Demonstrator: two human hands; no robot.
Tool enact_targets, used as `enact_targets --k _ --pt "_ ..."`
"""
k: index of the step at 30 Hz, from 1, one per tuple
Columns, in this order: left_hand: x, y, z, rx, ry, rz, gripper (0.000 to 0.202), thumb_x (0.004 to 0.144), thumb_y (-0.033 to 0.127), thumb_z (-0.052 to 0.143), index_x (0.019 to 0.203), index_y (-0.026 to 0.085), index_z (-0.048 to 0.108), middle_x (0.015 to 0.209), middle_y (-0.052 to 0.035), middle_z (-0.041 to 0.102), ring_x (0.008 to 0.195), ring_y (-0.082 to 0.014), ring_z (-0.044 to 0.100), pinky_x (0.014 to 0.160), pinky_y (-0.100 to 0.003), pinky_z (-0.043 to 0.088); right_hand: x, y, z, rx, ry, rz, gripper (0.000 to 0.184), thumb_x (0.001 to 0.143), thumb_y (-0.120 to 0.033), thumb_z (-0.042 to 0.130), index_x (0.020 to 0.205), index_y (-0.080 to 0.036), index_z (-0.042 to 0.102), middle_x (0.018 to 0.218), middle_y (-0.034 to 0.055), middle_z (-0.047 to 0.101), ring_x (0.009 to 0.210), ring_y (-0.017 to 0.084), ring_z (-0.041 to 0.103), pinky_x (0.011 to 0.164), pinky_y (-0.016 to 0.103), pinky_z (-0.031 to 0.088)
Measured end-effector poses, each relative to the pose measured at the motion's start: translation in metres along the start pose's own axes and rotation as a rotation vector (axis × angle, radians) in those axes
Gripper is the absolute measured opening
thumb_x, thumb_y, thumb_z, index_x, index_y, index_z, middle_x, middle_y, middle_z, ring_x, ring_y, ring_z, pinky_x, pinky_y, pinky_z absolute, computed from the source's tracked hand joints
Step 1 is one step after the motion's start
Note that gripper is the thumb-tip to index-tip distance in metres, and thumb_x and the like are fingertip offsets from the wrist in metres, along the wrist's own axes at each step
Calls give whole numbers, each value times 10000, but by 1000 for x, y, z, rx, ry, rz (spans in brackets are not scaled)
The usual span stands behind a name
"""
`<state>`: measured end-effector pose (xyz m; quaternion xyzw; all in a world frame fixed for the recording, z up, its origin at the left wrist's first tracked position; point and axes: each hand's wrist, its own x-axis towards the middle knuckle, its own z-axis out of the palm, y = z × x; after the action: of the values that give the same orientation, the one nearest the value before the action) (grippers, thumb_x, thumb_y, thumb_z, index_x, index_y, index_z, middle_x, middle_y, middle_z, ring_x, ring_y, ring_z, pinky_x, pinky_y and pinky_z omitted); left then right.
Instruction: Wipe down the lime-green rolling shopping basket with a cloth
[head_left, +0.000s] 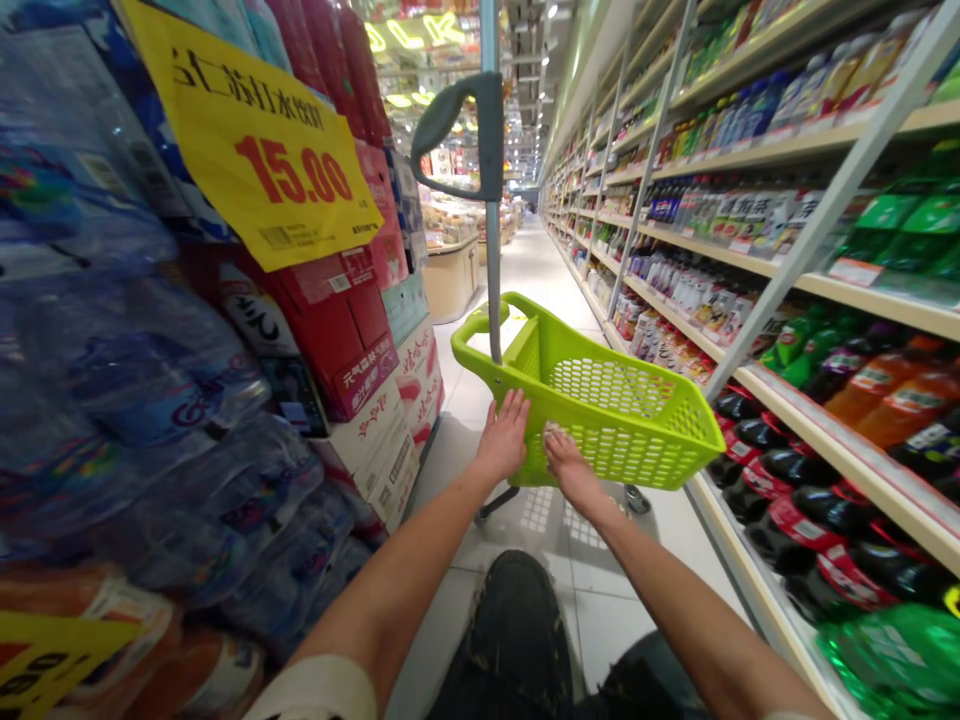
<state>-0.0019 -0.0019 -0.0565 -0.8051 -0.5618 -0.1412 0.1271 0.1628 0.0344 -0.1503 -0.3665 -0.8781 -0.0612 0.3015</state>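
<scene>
A bright green shopping basket trolley stands crosswise before me, with perforated sides and a tall metal pole topped by a grey handle. My left hand lies against its near side toward the left end, fingers stretched out and holding nothing. Close by on the right, my right hand presses a small, whitish crumpled wipe to the same side, its fingers closed over it. Nothing shows inside the basket part. Small wheels are visible below it.
Shrink-wrapped water bottles and drink cartons are stacked on the left under a yellow price sign. Shelves of bottled drinks line the right. A tiled aisle floor runs ahead, and my shoe is below.
</scene>
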Motion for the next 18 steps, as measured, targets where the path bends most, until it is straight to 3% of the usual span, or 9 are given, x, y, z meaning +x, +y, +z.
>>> enact_targets --k 5,8,12,14,18 --pt "8 12 0 14 -6 49 641 705 137 402 1316 76 216 1435 -116 173 1324 -220 72 1062 -446 119 14 9 -29 -40 246 -27 458 849 -77 268 1278 -177 392 1331 79 402 1316 188 141 1067 485 196" --pt "16 27 3 12 -3 96 621 713 135 386 1312 82 228 1435 -103 180 1322 -216 81 1060 -445 128 5 23 -30 -94 185 38 418 849 -101 303 1238 -159 445 1297 96 441 1309 214 173 1051 500 219" --pt "23 43 14 3 -23 176 625 699 131 391 1305 81 246 1436 -102 176 1324 -215 78 1059 -446 124 -41 32 -17 -131 -21 94 390 831 -88 342 1186 -127 498 1222 125 512 1269 229 283 1017 476 296" --pt "26 49 21 4 -32 198 619 701 122 384 1304 83 249 1437 -100 176 1325 -211 77 1060 -449 116 -53 35 -20 -141 16 99 401 837 -83 332 1208 -129 476 1246 116 492 1280 216 259 1025 460 292" --pt "34 64 30 7 -47 214 626 698 105 380 1310 97 245 1438 -93 174 1326 -205 77 1061 -456 102 -47 49 -39 -161 185 138 418 863 -102 297 1259 -162 416 1326 77 411 1318 186 138 1057 462 226"
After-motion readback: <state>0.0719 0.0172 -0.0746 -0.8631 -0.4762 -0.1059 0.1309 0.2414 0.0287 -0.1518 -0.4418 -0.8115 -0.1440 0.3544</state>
